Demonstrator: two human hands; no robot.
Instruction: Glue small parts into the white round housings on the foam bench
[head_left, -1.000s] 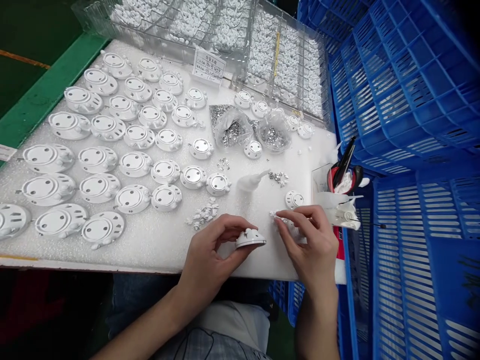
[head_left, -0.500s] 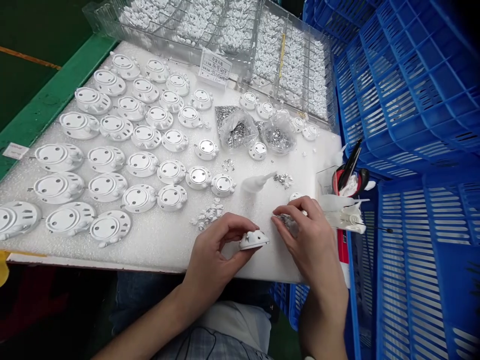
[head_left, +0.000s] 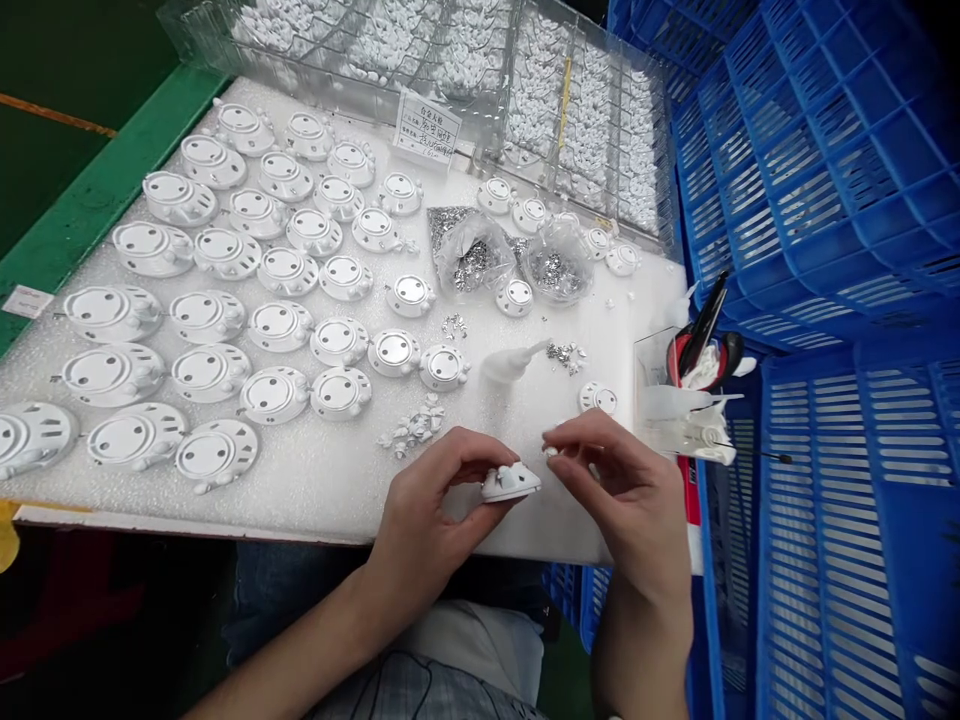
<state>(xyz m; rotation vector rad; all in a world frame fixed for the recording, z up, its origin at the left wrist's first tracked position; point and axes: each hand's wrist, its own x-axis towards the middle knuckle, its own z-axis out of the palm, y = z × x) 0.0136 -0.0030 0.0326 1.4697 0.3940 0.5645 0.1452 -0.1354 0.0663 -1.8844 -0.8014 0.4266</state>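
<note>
Between its thumb and fingers, my left hand (head_left: 439,500) grips a white domed part (head_left: 511,482) near the table's front edge. Just right of it, my right hand (head_left: 626,490) pinches a small white piece (head_left: 551,452) at its fingertips. A pile of small white pieces (head_left: 414,425) lies left of and behind my left hand. Behind both hands stands a white nozzle bottle (head_left: 510,365), with small silvery bits (head_left: 566,357) beside its tip. One round white part (head_left: 597,398) lies just behind my right hand.
Rows of white oval parts (head_left: 277,395) cover the left of the foam-topped table. Bags of silvery bits (head_left: 559,265) lie mid-table, with clear compartment trays (head_left: 480,95) behind. Scissors (head_left: 705,350) stand in a clear holder at right, beside blue crates (head_left: 825,450).
My right hand has turned and its fingers have drawn back, showing the small white piece in its pinch and the round part behind. My left hand holds the domed part almost unmoved.
</note>
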